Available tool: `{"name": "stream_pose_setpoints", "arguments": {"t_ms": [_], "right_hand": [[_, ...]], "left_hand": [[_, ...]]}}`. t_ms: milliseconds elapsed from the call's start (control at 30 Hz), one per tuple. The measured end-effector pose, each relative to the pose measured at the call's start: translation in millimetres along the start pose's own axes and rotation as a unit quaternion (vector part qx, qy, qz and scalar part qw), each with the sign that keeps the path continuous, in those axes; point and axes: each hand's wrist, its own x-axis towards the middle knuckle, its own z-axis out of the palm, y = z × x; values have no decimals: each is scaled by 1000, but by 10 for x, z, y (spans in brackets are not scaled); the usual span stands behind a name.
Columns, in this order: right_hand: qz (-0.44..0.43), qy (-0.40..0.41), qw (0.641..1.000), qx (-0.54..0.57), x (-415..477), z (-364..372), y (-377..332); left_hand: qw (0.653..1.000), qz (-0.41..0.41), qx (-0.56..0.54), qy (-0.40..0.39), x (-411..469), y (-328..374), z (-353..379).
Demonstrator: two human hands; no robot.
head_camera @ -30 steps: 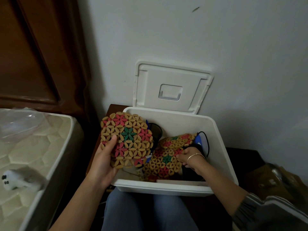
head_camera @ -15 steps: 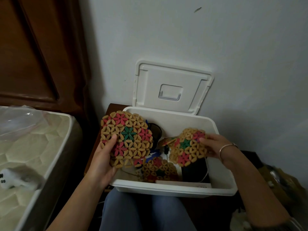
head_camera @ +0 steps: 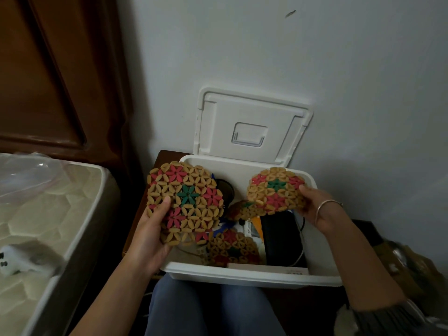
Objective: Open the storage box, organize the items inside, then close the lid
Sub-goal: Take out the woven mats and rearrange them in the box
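Gripping one mat in the left hand, another mat pinched by the right hand, above the open box.

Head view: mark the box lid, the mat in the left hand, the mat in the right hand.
box lid (head_camera: pixel 249 126), head view: on its inner face, above the recessed handle.
mat in the left hand (head_camera: pixel 188 195), head view: green flower at its centre.
mat in the right hand (head_camera: pixel 276 184), head view: green flower.

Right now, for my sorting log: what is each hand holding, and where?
Left hand: large round woven flower-pattern mat, lower-left edge. Right hand: smaller similar mat, right edge.
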Motion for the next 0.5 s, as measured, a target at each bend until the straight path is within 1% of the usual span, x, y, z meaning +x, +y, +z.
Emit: {"name": "stream_pose_setpoints", "arguments": {"t_ms": [167, 233, 333, 433, 500], "right_hand": [[39, 53, 996, -63, 171, 88, 282], [30, 73, 992, -103, 271, 151, 392], [-17, 120, 973, -196, 391, 242, 505], [-30, 150, 958, -241, 428, 353, 618], [-35, 204, 930, -304, 433, 402, 654]], "left_hand": [[1000, 0, 1, -1, 13, -6, -17], [1000, -1, 6, -3, -7, -11, 0], [1000, -1, 11, 0, -37, -8, 20], [1000, 3, 13, 7, -55, -3, 35], [1000, 6, 16, 8, -57, 2, 46]]}}
